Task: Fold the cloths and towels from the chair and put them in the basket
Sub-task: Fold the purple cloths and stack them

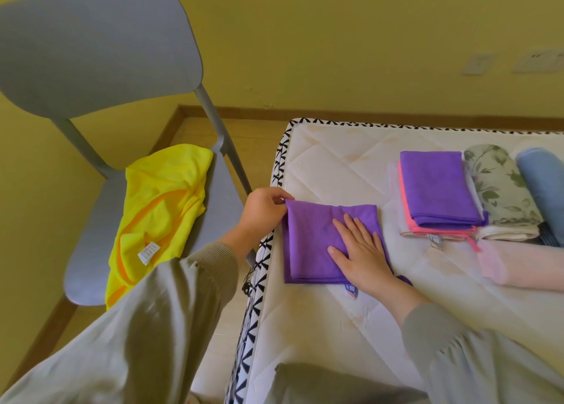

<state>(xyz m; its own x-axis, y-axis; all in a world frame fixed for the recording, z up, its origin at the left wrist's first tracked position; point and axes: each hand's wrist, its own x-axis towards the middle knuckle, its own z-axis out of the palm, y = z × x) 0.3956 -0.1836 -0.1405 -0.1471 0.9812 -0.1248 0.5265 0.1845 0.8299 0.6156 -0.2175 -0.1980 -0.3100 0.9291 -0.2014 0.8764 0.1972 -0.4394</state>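
Step in hand: folding, mid-fold on a purple cloth (pixel 314 238) that lies at the left edge of the mattress (pixel 335 165). The left hand (pixel 264 209) pinches the cloth's far left corner between thumb and fingers. The right hand (pixel 363 254) lies flat on top, fingers straight and spread, pressing the layers down. The cloth looks already doubled: rectangular, soft microfibre-like nap, stitched hem, with a small white label (pixel 351 290) poking out at its near edge. Judgement: the next move calls for squaring the pinched corner to the other edges while the flat palm stops the layers sliding, then smoothing. The fabric is thin and limp, so corners may drift if released early. A yellow cloth (pixel 161 202) sits crumpled on the seat of the grey chair (pixel 91 52): smooth thin weave, orange trim, white care tag. It looks next to fetch. Toward the mattress's right edge are finished pieces, touching one another: a folded purple towel (pixel 436 187) on a pink-edged towel (pixel 409 220), a floral bundle (pixel 500 187) with a rounded end, a blue bundle (pixel 543 183), and a pale pink towel (pixel 518 266) nearest. The basket is not in view, so putting away looks undone. The mattress is quilted cream with a black-and-white patterned border.
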